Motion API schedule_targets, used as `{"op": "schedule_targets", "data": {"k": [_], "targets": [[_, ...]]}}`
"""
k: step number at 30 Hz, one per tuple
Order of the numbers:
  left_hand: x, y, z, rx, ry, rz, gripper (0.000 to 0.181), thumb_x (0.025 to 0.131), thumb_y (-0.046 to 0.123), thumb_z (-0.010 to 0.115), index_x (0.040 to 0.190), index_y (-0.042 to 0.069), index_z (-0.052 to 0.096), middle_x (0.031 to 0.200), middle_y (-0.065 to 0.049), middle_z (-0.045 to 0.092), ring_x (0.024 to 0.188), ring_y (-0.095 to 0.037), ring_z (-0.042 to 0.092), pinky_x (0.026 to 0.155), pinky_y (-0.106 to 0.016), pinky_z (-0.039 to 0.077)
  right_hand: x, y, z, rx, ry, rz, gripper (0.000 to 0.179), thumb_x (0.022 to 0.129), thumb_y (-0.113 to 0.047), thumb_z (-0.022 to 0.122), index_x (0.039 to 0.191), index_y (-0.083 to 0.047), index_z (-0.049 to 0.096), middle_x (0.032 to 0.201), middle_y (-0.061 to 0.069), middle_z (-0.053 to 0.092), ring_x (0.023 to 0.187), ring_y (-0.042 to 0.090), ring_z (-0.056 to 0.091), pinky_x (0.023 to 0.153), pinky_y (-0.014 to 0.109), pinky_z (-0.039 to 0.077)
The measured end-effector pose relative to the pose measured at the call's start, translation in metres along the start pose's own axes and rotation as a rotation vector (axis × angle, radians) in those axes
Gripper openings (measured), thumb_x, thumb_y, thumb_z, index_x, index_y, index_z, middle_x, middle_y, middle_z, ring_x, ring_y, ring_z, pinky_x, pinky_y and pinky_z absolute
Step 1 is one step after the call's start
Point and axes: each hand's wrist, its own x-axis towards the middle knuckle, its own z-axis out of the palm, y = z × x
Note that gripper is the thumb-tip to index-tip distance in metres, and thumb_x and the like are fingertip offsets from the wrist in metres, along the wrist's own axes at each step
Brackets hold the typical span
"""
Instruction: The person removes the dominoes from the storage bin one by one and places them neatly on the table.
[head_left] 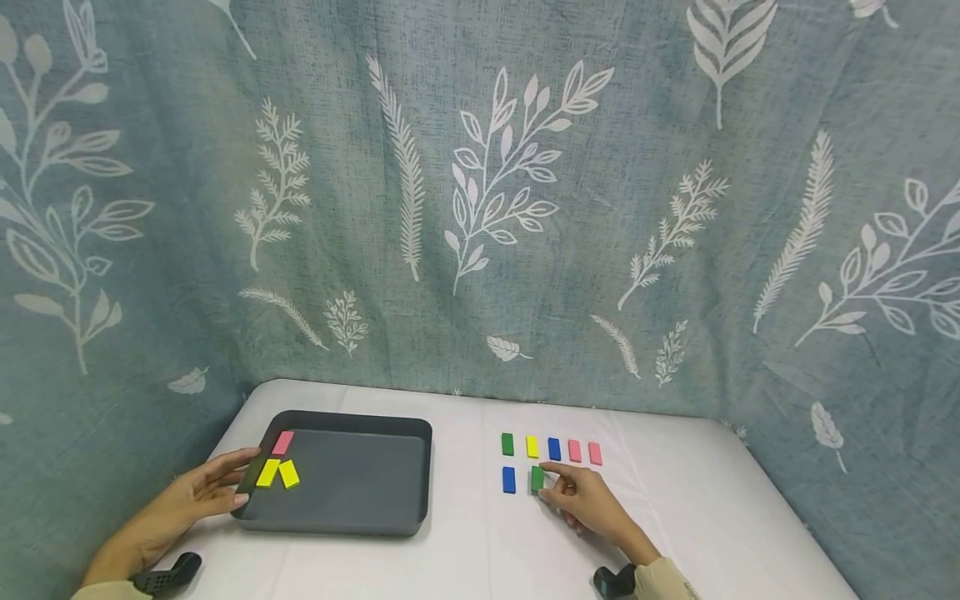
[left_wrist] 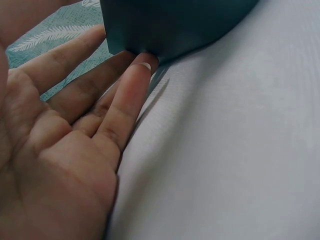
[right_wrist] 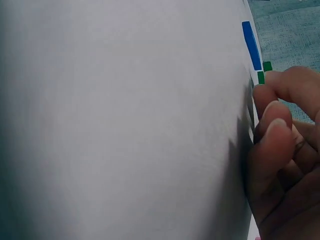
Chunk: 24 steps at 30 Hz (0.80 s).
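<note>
In the head view my left hand (head_left: 206, 490) is at the left side of a dark grey tray (head_left: 360, 528), its fingers extended. The left wrist view shows fingertips touching the outer wall of the tray (left_wrist: 165, 30). My right hand (head_left: 588, 500) pinches a green block (head_left: 537, 479) between thumb and index finger, over the white table. In the right wrist view the right hand (right_wrist: 287, 145) hides most of that block. A blue block (head_left: 508, 480) lies just left of it. Inside the tray are a pink block (head_left: 282, 442) and two yellow blocks (head_left: 267, 472).
Behind the right hand a row holds another green block (head_left: 507, 444), a yellow block (head_left: 532, 447), a blue block (head_left: 554, 449) and two pink blocks (head_left: 574, 451). A leaf-patterned green curtain (head_left: 420, 333) borders the white table (head_left: 465, 550) at the back and sides.
</note>
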Motion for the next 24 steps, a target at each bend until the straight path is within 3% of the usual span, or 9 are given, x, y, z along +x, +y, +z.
{"op": "schedule_targets", "data": {"k": [12,17,24], "targets": [[-0.0010,-0.0018,0.0017,-0.011,0.004,0.003,0.075,0.088,0.027,0.068,0.150,0.016,0.027,0.153,-0.016,0.024,0.136,-0.039,0.024,0.102,-0.064,0.027,0.0010,0.0025,-0.0014,-0.080,-0.026,-0.052,0.049,0.091,-0.030,0.066,0.134,-0.011,0.054,0.064,0.001,0.061,0.037,0.011,0.046,0.035,0.032,0.045],[-0.0017,-0.0045,0.0023,-0.021,0.014,-0.018,0.076,0.087,0.028,0.069,0.149,0.016,0.028,0.153,-0.016,0.024,0.137,-0.039,0.023,0.104,-0.065,0.024,0.0015,0.0040,-0.0013,-0.079,-0.038,-0.051,0.051,0.091,-0.029,0.066,0.136,-0.010,0.052,0.063,0.001,0.060,0.036,0.010,0.047,0.035,0.033,0.045],[-0.0033,-0.0047,0.0033,-0.012,0.012,0.006,0.074,0.088,0.028,0.069,0.149,0.017,0.029,0.153,-0.015,0.024,0.136,-0.038,0.025,0.104,-0.062,0.027,0.0013,0.0041,-0.0019,-0.079,-0.040,-0.038,0.052,0.091,-0.032,0.065,0.136,-0.011,0.052,0.063,0.001,0.060,0.037,0.010,0.046,0.036,0.033,0.045]]}}
